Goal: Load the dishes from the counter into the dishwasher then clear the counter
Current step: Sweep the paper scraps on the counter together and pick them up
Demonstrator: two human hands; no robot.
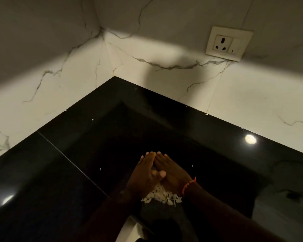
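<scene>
Rice scraps point(162, 196) heaped at worktop point(42, 172) edge | left hand point(144, 173), right hand point(171, 173) flat, fingers straight, herding them | counter-clearing; next: catch below edge.

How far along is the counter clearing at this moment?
Done, apparently: no dishes show on the black counter; the dishwasher is out of view. In hand: the left hand and right hand, fingers straight and angled together, sweep a pile of rice toward the near edge. Left: a few stray white grains lie scattered, and the pile itself must come off.
</scene>
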